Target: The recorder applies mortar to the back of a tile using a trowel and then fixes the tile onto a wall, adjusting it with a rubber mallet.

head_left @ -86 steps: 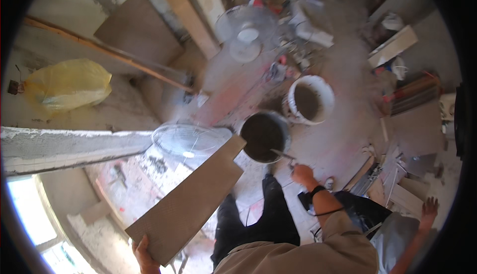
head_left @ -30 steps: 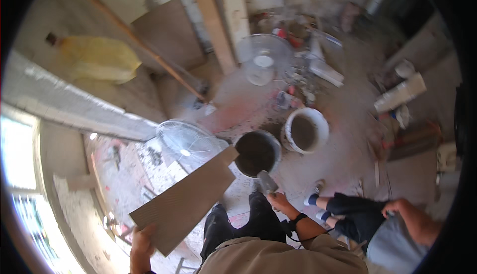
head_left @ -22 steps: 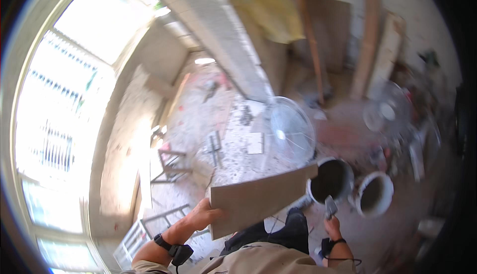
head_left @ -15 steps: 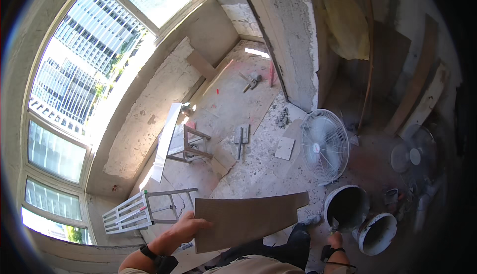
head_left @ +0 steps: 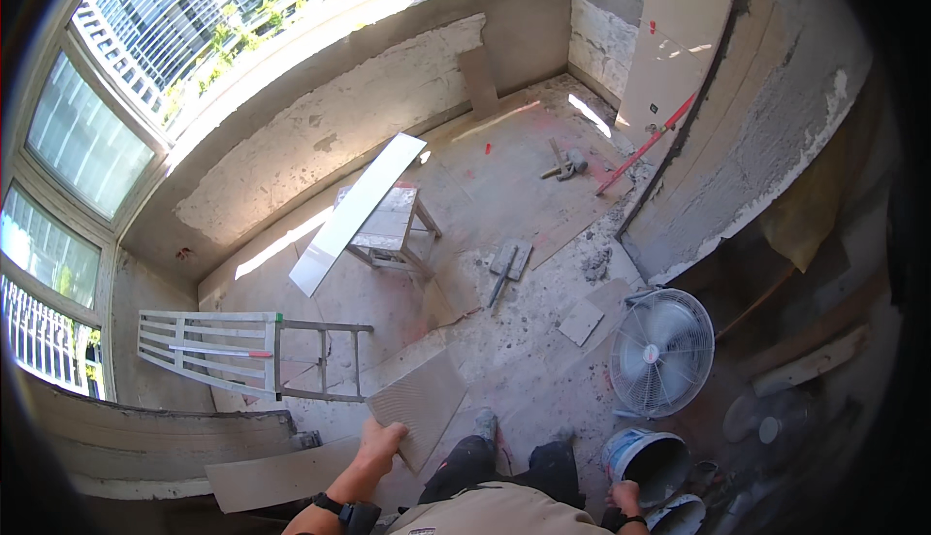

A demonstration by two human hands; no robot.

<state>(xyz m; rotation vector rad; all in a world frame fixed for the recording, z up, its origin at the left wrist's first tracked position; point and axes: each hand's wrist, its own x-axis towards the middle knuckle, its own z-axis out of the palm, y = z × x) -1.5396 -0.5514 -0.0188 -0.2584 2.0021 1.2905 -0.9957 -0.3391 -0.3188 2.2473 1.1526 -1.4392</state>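
Observation:
My left hand (head_left: pixel 381 446) grips the lower left edge of a flat grey-brown tile (head_left: pixel 424 407), thumb on the upper face, which shows fine ridges. The tile is tilted in front of me, left of my feet. At the lower right, my right hand (head_left: pixel 626 497) is closed beside the rim of a white and blue bucket (head_left: pixel 618 453). Whatever its fingers hold is hidden. A second white bucket (head_left: pixel 679 514) stands close to that hand, partly cut off by the lower edge.
A metal stepladder (head_left: pixel 276 356) is at the left. A long white panel (head_left: pixel 354 215) rests across a wooden stool (head_left: pixel 393 220). On the dusty floor are a flat trowel (head_left: pixel 509 271), a hammer (head_left: pixel 561 164) and a pale tile piece (head_left: pixel 582 322). A round fan (head_left: pixel 663 353) stands right.
My view has turned. The tile has swung to the left and tilted, now showing its ridged face, still in my left hand. My right hand is now against the bucket's near side.

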